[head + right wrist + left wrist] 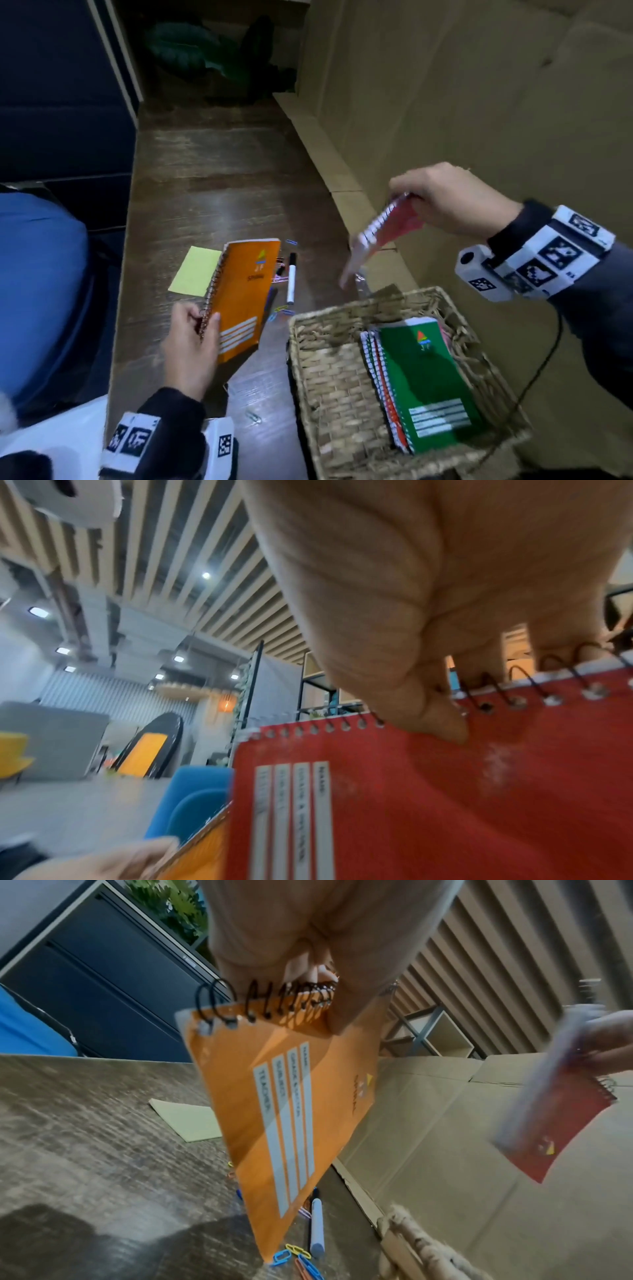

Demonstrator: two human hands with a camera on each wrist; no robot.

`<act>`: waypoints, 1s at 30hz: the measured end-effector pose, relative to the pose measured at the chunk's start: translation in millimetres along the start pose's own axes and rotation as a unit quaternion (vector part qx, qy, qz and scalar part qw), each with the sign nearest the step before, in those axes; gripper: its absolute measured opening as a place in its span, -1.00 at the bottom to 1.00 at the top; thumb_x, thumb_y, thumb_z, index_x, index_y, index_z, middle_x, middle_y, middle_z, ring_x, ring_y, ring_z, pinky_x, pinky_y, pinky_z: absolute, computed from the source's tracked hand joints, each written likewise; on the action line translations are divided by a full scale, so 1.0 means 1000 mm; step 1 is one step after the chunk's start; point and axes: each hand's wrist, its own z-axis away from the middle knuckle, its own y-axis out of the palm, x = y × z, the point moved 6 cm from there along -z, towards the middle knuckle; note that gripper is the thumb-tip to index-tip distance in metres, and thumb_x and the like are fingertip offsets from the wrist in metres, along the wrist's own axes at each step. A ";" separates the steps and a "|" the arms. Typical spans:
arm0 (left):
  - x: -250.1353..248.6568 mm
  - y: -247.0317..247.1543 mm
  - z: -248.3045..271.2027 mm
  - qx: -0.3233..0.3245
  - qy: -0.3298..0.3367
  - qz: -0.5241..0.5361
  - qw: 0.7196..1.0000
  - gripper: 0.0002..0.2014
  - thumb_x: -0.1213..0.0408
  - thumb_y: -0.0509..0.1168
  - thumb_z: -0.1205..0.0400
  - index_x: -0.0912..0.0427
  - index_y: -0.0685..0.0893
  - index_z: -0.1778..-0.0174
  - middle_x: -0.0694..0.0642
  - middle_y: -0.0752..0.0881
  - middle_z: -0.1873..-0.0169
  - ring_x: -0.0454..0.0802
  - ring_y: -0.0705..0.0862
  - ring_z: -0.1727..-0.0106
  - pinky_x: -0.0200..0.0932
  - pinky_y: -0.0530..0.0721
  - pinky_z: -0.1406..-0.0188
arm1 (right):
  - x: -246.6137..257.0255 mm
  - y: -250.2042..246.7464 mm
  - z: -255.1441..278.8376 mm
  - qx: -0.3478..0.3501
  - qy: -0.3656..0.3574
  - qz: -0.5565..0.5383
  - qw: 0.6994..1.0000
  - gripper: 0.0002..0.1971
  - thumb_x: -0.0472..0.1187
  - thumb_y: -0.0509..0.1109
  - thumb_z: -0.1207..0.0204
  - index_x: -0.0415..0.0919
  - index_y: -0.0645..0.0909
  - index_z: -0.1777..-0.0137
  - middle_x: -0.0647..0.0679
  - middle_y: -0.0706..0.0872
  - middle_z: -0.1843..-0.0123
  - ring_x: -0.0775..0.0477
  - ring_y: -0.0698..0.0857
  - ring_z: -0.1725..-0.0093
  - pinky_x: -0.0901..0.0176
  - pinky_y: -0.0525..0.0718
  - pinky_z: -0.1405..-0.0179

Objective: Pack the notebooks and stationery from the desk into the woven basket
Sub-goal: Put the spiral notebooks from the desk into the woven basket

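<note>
My left hand point(195, 339) grips an orange spiral notebook point(245, 298) by its wire spine, lifted and tilted over the dark wooden desk point(212, 192); the same orange notebook point(284, 1110) hangs below the fingers in the left wrist view. My right hand point(442, 202) pinches a red spiral notebook point(380, 236) at its spine, held in the air just beyond the far rim of the woven basket point(329, 387). The red notebook point(428, 791) fills the right wrist view. Inside the basket lies a green notebook point(428, 380) on top of other spiral notebooks.
On the desk lie a yellow sticky pad point(195, 270), a white marker point(291, 277) and several coloured paper clips point(281, 311). A silver clip point(253, 416) lies near the front. Cardboard point(445, 102) covers the right side. A blue chair point(34, 291) stands at left.
</note>
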 end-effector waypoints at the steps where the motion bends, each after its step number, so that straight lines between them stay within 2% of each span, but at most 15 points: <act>1: -0.002 -0.002 0.000 -0.004 0.007 -0.007 1.000 -0.82 0.32 0.29 -0.64 0.31 0.40 0.06 0.24 0.66 0.19 0.16 0.65 0.25 -0.08 0.61 0.36 | 0.009 0.002 0.013 0.013 -0.048 0.032 0.998 -0.81 -0.38 0.40 -0.32 -0.06 0.67 0.21 0.03 0.72 0.30 -0.18 0.71 0.24 -0.02 0.68 0.27; 3: -0.010 -0.004 0.002 -0.005 0.017 -0.008 1.000 -0.83 0.33 0.29 -0.64 0.29 0.41 0.06 0.24 0.64 0.19 0.14 0.62 0.25 -0.15 0.50 0.42 | 0.029 0.015 0.040 0.032 -0.142 0.123 0.982 -0.86 -0.29 0.49 -0.24 0.00 0.68 0.32 0.09 0.72 0.37 -0.10 0.71 0.30 0.03 0.64 0.26; 4: -0.014 -0.005 0.003 -0.003 0.017 -0.001 1.000 -0.84 0.34 0.28 -0.64 0.27 0.40 0.06 0.22 0.62 0.20 0.11 0.60 0.28 -0.21 0.44 0.47 | 0.037 0.031 0.052 0.064 -0.158 0.162 0.972 -0.87 -0.23 0.53 -0.27 0.03 0.68 0.32 0.09 0.74 0.35 -0.06 0.72 0.26 0.01 0.63 0.19; 6: -0.028 -0.007 0.005 0.005 0.023 0.018 1.000 -0.86 0.34 0.27 -0.65 0.22 0.39 0.05 0.17 0.59 0.20 0.06 0.57 0.31 -0.30 0.37 0.51 | 0.048 0.075 0.077 0.190 -0.160 0.207 0.946 -0.92 -0.12 0.49 -0.43 0.03 0.72 0.09 0.07 0.79 0.12 -0.04 0.73 0.01 -0.06 0.58 -0.17; 8: -0.048 -0.011 0.007 0.015 0.052 0.031 0.998 -0.85 0.34 0.26 -0.65 0.19 0.39 0.01 0.17 0.61 0.17 0.06 0.60 0.29 -0.35 0.40 0.48 | 0.057 0.120 0.101 0.311 -0.172 0.266 0.896 -0.80 -0.12 0.39 -0.54 -0.05 0.70 -0.13 -0.01 0.78 -0.12 -0.11 0.67 -0.23 -0.07 0.42 -0.42; 11: -0.077 -0.017 0.008 0.035 0.102 0.062 0.992 -0.78 0.39 0.28 -0.64 0.09 0.38 -0.10 0.09 0.64 0.11 -0.16 0.59 0.33 -0.46 0.41 0.39 | 0.071 0.173 0.124 0.394 -0.219 0.319 0.833 -0.77 -0.20 0.35 -0.58 -0.15 0.67 -0.21 -0.09 0.75 -0.23 -0.14 0.62 -0.31 -0.01 0.36 -0.46; 14: -0.104 -0.020 0.010 0.072 0.156 0.110 0.979 -0.60 0.42 0.28 -0.63 -0.14 0.28 -0.13 -0.08 0.71 0.08 -0.41 0.66 0.33 -0.43 0.56 0.28 | 0.071 0.221 0.136 0.427 -0.242 0.328 0.807 -0.76 -0.23 0.36 -0.57 -0.15 0.68 -0.22 -0.08 0.76 -0.23 -0.11 0.65 -0.27 0.01 0.38 -0.43; 16: -0.118 -0.016 0.014 0.119 0.170 0.165 0.964 -0.55 0.50 0.24 -0.63 -0.10 0.26 -0.22 -0.18 0.72 0.12 -0.40 0.72 0.33 -0.38 0.71 0.27 | 0.069 0.245 0.136 0.397 -0.260 0.311 0.823 -0.79 -0.24 0.36 -0.57 -0.15 0.72 -0.15 -0.09 0.80 -0.17 -0.12 0.68 -0.22 -0.02 0.41 -0.39; 18: -0.135 -0.008 0.023 0.164 0.190 0.178 0.951 -0.59 0.53 0.21 -0.63 -0.05 0.36 -0.23 -0.26 0.64 0.05 -0.41 0.69 0.19 -0.34 0.71 0.17 | 0.061 0.256 0.138 0.381 -0.250 0.288 0.842 -0.77 -0.24 0.38 -0.55 -0.18 0.71 -0.18 -0.12 0.78 -0.20 -0.15 0.65 -0.26 -0.09 0.36 -0.47; 21: -0.153 0.017 0.039 0.237 0.186 0.178 0.937 -0.61 0.55 0.14 -0.62 -0.09 0.57 -0.10 -0.23 0.63 0.04 -0.27 0.60 0.13 -0.22 0.61 0.03 | 0.044 0.246 0.144 0.304 -0.217 0.189 0.908 -0.51 -0.33 0.38 -0.51 -0.09 0.48 -0.44 -0.14 0.55 -0.50 -0.19 0.47 -0.52 -0.28 0.25 -0.59; 23: -0.156 0.042 0.051 0.290 0.145 0.192 0.926 -0.54 0.61 0.08 -0.62 -0.08 0.61 -0.10 -0.19 0.63 0.01 -0.22 0.59 0.15 -0.25 0.61 0.06 | 0.021 0.227 0.149 0.185 -0.185 0.125 0.957 -0.36 -0.33 0.50 -0.38 -0.01 0.48 -0.47 -0.09 0.55 -0.52 -0.18 0.56 -0.48 -0.28 0.53 -0.43; 24: -0.157 0.057 0.058 0.316 0.126 0.197 0.920 -0.53 0.62 0.06 -0.61 -0.06 0.61 -0.14 -0.13 0.63 -0.01 -0.16 0.59 0.15 -0.20 0.62 0.05 | 0.003 0.216 0.151 0.142 -0.145 0.090 0.975 -0.35 -0.34 0.54 -0.29 0.00 0.55 -0.42 -0.08 0.62 -0.45 -0.16 0.64 -0.38 -0.19 0.67 -0.29; 26: -0.156 0.089 0.072 0.358 0.096 0.192 0.909 -0.52 0.62 0.05 -0.61 -0.01 0.61 -0.22 0.02 0.64 -0.07 -0.02 0.61 0.13 -0.04 0.64 0.02 | -0.037 0.187 0.158 0.098 -0.004 0.005 0.995 -0.40 -0.38 0.45 -0.28 -0.07 0.60 -0.37 -0.12 0.66 -0.37 -0.18 0.69 -0.27 0.02 0.71 -0.17; 28: -0.148 0.125 0.081 0.383 0.058 0.185 0.903 -0.51 0.61 0.06 -0.60 0.02 0.60 -0.28 0.11 0.64 -0.09 0.08 0.63 0.12 0.00 0.67 0.08 | -0.077 0.156 0.169 0.082 0.151 -0.017 0.985 -0.51 -0.42 0.34 -0.36 -0.22 0.59 -0.33 -0.21 0.60 -0.34 -0.27 0.63 -0.29 0.07 0.61 -0.17; 30: -0.137 0.164 0.091 0.409 0.007 0.186 0.894 -0.52 0.61 0.09 -0.60 0.07 0.56 -0.35 0.19 0.65 -0.07 0.09 0.61 0.15 -0.05 0.62 0.25 | -0.105 0.137 0.183 0.070 0.249 -0.018 0.966 -0.55 -0.43 0.31 -0.38 -0.27 0.57 -0.31 -0.22 0.54 -0.32 -0.30 0.59 -0.29 -0.02 0.63 -0.20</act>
